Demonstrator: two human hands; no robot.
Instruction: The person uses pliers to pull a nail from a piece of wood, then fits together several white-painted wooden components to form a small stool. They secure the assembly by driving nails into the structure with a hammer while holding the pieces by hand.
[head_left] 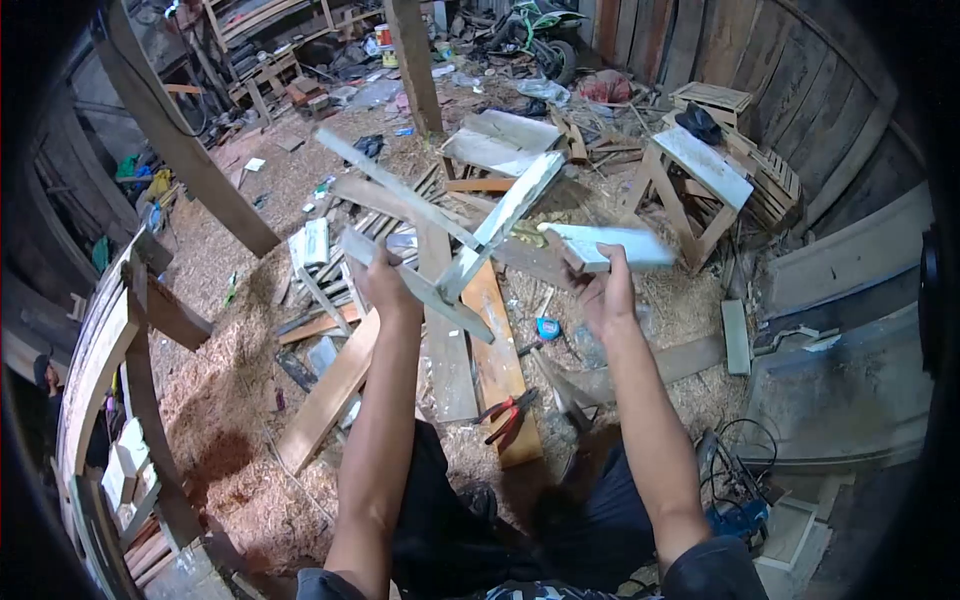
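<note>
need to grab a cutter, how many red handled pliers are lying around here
1: the pliers lie on an orange plank on the sawdust floor, below and between the left hand and right hand. Clutter may hide others.

near-left: sawdust floor (215,400) open | centre: planks (480,370), pliers (508,415) block | far-right: stool (690,190), crates (770,185) crowd | far-left: beam (190,150) bars | near-right: cables (735,470) tangle

Head-worn view, forward and downward
</note>
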